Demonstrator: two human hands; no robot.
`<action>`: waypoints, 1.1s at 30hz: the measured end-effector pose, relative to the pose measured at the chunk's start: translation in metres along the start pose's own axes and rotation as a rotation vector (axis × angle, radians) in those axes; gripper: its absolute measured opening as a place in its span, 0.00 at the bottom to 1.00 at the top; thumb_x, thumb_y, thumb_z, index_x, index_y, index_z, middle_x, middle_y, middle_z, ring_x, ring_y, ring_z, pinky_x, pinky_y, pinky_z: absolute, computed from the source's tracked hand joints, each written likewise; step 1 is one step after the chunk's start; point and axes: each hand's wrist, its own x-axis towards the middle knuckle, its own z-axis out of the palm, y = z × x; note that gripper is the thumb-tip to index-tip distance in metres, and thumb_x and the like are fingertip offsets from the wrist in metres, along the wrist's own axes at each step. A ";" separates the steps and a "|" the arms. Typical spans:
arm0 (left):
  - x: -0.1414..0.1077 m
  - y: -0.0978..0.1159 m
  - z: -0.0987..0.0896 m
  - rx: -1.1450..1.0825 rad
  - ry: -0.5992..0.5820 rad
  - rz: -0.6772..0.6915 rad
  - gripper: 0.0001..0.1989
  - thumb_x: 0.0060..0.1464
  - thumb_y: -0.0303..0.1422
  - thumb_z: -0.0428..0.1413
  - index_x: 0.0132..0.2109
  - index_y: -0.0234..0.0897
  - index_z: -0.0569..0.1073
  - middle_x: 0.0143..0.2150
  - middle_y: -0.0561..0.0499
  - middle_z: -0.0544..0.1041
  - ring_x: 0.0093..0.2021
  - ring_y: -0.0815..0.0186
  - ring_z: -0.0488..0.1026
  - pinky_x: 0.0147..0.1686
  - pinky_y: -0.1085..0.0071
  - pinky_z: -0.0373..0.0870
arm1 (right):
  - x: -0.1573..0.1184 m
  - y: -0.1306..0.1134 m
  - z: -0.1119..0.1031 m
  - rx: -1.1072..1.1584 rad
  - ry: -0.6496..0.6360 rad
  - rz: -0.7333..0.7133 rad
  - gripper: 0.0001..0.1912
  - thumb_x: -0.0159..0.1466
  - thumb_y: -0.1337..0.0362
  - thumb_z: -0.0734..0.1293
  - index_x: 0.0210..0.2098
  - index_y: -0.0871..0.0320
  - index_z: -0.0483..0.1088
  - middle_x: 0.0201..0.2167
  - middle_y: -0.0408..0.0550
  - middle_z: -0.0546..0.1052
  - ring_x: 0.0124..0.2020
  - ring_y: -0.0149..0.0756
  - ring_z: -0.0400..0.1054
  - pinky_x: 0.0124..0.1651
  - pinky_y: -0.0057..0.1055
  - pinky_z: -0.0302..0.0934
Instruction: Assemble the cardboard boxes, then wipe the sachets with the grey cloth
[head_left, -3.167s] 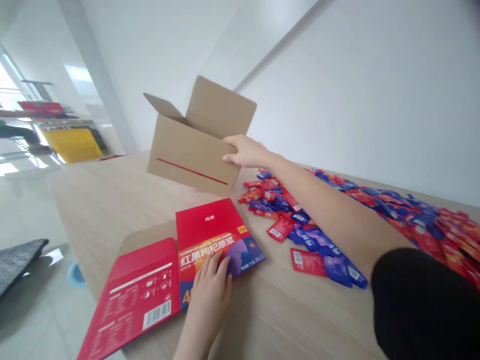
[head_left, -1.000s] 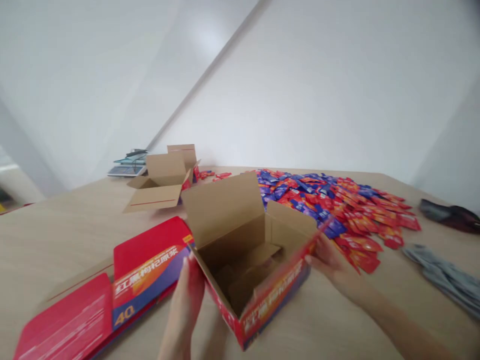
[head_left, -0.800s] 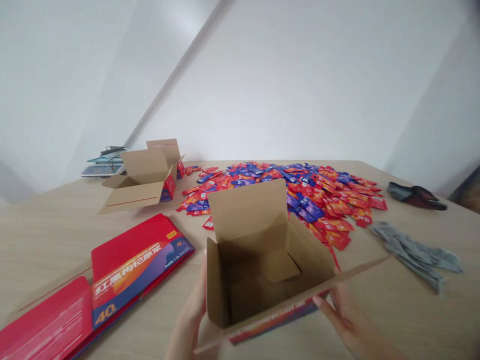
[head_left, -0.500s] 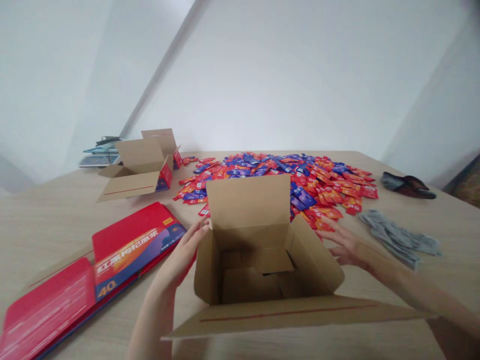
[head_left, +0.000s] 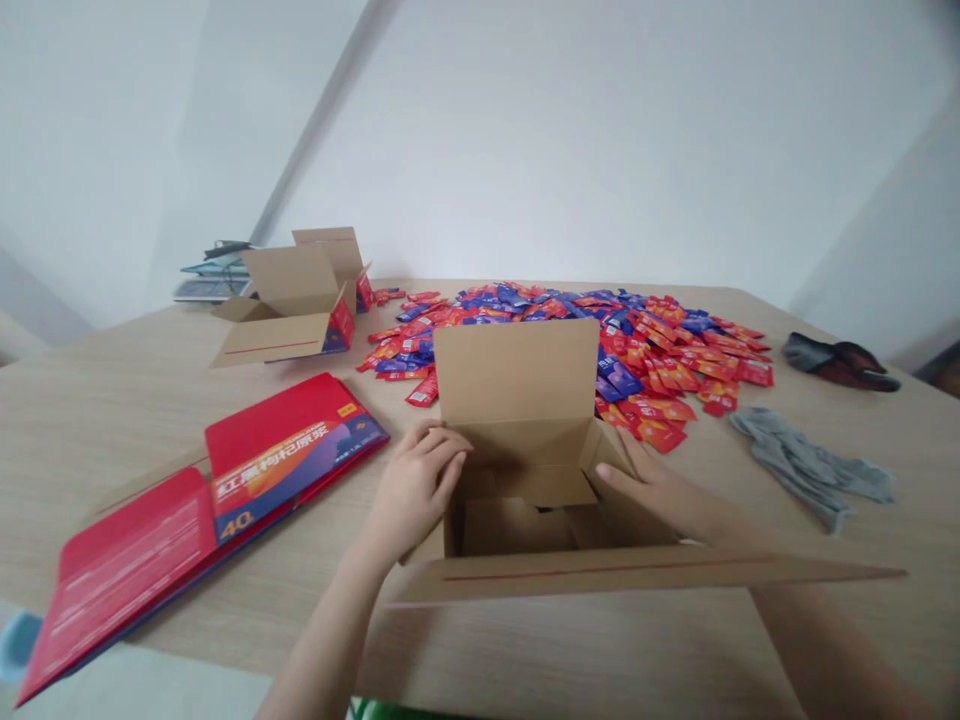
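An open cardboard box (head_left: 517, 372) stands on the table in front of me, its back flap upright and its long front flap, marked with a red strip, folded out towards me. Over the left side flap, my left hand (head_left: 424, 482) has its fingers closed on the edge. At the right side, my right hand (head_left: 660, 495) grips the wall with the thumb inside and the other fingers outside, partly hidden. Inside the box only brown bottom flaps show. Behind it spreads a large pile of red and purple sachets (head_left: 660, 350).
Flattened red printed cartons (head_left: 281, 460) lie to the left. Farther back stand more open boxes (head_left: 292, 285), with a stack of flat items (head_left: 217, 272) beyond. Grey gloves (head_left: 806, 460) and a dark object (head_left: 840, 360), perhaps a pouch, lie to the right.
Both hands have moved from beside the box onto its side flaps and now grip them. The side flaps are pressed outward and down. The camera view has shifted slightly.
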 end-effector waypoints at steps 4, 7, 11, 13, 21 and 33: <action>-0.001 0.005 0.009 -0.112 0.046 0.020 0.20 0.66 0.34 0.43 0.26 0.38 0.69 0.28 0.52 0.74 0.37 0.64 0.71 0.48 0.63 0.62 | 0.003 0.003 0.010 0.021 0.066 0.036 0.45 0.64 0.43 0.57 0.71 0.62 0.42 0.70 0.64 0.50 0.72 0.52 0.40 0.68 0.52 0.46; 0.000 0.007 0.012 -0.120 -0.026 0.068 0.24 0.66 0.35 0.42 0.20 0.39 0.59 0.20 0.55 0.65 0.26 0.68 0.62 0.41 0.65 0.62 | 0.003 -0.003 -0.017 -0.134 0.270 -0.118 0.40 0.63 0.46 0.61 0.68 0.63 0.54 0.71 0.65 0.46 0.72 0.59 0.36 0.69 0.58 0.39; 0.010 0.013 0.017 -0.051 -0.094 0.106 0.24 0.66 0.34 0.40 0.20 0.39 0.58 0.20 0.54 0.66 0.26 0.67 0.61 0.42 0.63 0.60 | -0.015 -0.031 -0.078 0.056 0.013 -0.310 0.34 0.65 0.45 0.60 0.65 0.55 0.61 0.66 0.58 0.62 0.68 0.52 0.53 0.68 0.51 0.49; 0.015 0.015 0.021 -0.039 -0.063 0.069 0.24 0.66 0.34 0.39 0.20 0.40 0.60 0.21 0.53 0.67 0.26 0.67 0.61 0.42 0.62 0.60 | -0.033 -0.044 -0.093 0.224 -0.307 -0.291 0.41 0.61 0.42 0.64 0.69 0.51 0.55 0.64 0.54 0.66 0.65 0.49 0.60 0.64 0.45 0.56; 0.024 0.016 0.030 -0.034 -0.021 -0.029 0.25 0.65 0.36 0.38 0.19 0.41 0.60 0.20 0.51 0.68 0.25 0.66 0.63 0.45 0.60 0.60 | -0.081 -0.066 -0.014 -0.259 -0.228 -0.086 0.20 0.57 0.50 0.70 0.45 0.52 0.77 0.44 0.54 0.81 0.46 0.56 0.75 0.47 0.46 0.67; 0.008 -0.008 -0.002 -0.428 0.427 -0.272 0.10 0.59 0.38 0.50 0.40 0.39 0.72 0.43 0.48 0.76 0.47 0.61 0.71 0.49 0.65 0.65 | -0.099 0.013 -0.053 -0.081 0.421 0.030 0.17 0.68 0.50 0.55 0.51 0.44 0.68 0.43 0.59 0.76 0.40 0.45 0.73 0.41 0.43 0.66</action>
